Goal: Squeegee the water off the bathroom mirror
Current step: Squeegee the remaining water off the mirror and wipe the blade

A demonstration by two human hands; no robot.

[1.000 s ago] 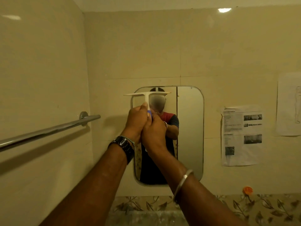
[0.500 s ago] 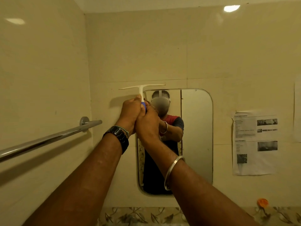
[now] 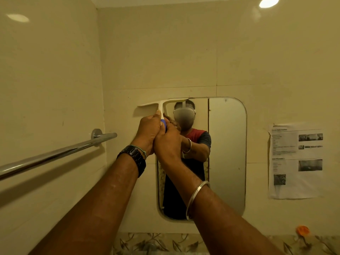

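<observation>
While left hand (image 3: 147,132) and right hand (image 3: 167,143) grip it, squeegee (image 3: 156,106) meets mirror (image 3: 227,153).

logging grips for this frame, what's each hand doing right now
Left hand: grips the blue-tipped handle of the white T-shaped plastic squeegee.
Right hand: grips the same handle, pressed against the other hand.

Both hands, left hand (image 3: 148,132), right hand (image 3: 168,142), gripping squeegee (image 3: 161,105), top-left of mirror (image 3: 227,153)
</observation>
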